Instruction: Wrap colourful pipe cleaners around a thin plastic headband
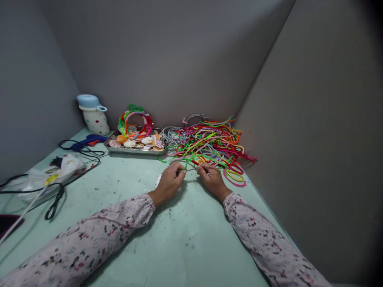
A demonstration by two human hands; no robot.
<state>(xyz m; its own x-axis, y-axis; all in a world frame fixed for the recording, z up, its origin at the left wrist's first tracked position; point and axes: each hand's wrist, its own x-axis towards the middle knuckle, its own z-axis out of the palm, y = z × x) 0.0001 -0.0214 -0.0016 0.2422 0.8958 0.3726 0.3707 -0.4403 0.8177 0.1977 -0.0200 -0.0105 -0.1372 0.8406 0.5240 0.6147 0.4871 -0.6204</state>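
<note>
In the middle of the table, my left hand [169, 181] is closed in a pinch on a green pipe cleaner [187, 160], which curls up between my hands. A thin grey wire [191, 170] spans the small gap from one hand to the other. My right hand [213, 180] has its thumb and fingers pinched at the wire's right end. Just beyond my fingers spreads a tangled pile of coloured pipe cleaners [206, 139], with a coil of grey wire rings [173, 136] at its left side. A yellow loop [235, 176] lies right of my right hand.
A metal tray [134, 151] of seashells carries colourful wrapped rings [136, 115]. Behind it, left, stands a bottle [94, 119] with a blue lid. A blue glue gun [88, 141], black cable [55, 205] and plastic bag [56, 171] lie left. Grey walls enclose the table.
</note>
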